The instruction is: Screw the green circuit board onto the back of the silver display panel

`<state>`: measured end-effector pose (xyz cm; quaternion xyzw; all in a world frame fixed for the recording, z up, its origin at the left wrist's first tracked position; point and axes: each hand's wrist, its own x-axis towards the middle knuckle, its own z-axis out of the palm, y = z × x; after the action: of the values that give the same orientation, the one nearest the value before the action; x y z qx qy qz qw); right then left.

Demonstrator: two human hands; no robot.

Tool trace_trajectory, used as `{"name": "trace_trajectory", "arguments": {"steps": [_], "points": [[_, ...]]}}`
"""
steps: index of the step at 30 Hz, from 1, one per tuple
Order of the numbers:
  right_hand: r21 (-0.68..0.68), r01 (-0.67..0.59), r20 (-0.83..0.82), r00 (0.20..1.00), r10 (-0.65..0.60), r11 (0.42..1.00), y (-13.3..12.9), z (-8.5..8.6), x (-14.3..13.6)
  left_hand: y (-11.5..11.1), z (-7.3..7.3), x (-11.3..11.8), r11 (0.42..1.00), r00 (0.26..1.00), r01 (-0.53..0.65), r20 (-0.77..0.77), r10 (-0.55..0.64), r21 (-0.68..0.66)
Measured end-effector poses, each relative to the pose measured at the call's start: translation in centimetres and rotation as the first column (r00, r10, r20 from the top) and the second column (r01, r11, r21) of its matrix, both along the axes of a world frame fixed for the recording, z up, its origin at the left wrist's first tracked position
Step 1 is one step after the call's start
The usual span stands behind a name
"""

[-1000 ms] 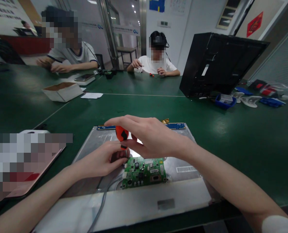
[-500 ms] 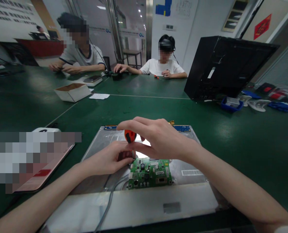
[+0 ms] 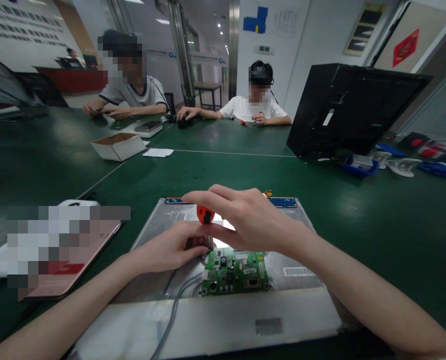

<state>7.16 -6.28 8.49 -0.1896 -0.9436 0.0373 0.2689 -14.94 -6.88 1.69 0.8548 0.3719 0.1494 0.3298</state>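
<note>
My right hand (image 3: pixel 245 215) is curled round the orange-and-black handle of a screwdriver (image 3: pixel 205 214), which stands upright. Close below, my left hand (image 3: pixel 183 242) has its thumb and fingers closed about the thin shaft near its lower end; the tip is hidden. Both are over the upper left corner of a green circuit board (image 3: pixel 234 272). That board lies on the metal back of a flat display panel (image 3: pixel 294 310), and a grey cable (image 3: pixel 173 312) runs from its left side toward me. A blue strip board (image 3: pixel 283 202) lines the panel's far edge.
A pink-backed phone-like slab (image 3: pixel 76 265) lies left of the panel. Farther off are an open white box (image 3: pixel 119 147), a paper slip (image 3: pixel 158 152), a black monitor casing (image 3: pixel 350 110) and a blue tray (image 3: pixel 360 167). Two people sit across the green table (image 3: pixel 226 170).
The view has tilted slightly, so everything sits a little lower and to the right. The screwdriver handle has turned in my right hand; my left hand keeps its place by the board's corner.
</note>
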Motion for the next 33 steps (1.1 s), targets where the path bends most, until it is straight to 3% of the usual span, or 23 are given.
{"name": "trace_trajectory", "arguments": {"steps": [4,13,21,33], "points": [[-0.038,-0.003,0.012,1.0,0.003,0.999,-0.28,0.26,0.03,-0.03,0.02,0.03,1.0,1.0,0.017,0.002,-0.017,-0.013],[0.026,-0.003,0.016,1.0,0.002,1.0,-0.2,0.32,0.12,-0.26,0.17,0.21,1.0,1.0,0.004,0.016,-0.004,0.001],[-0.026,-0.029,0.038,0.999,0.03,0.999,-0.36,0.79,0.47,-0.32,0.32,0.25,1.0,0.999,0.01,0.034,-0.009,-0.019],[0.038,0.014,0.044,0.999,-0.016,0.999,-0.46,0.74,0.32,-0.33,0.39,0.26,0.999,0.996,0.04,0.079,-0.039,-0.008]]}}
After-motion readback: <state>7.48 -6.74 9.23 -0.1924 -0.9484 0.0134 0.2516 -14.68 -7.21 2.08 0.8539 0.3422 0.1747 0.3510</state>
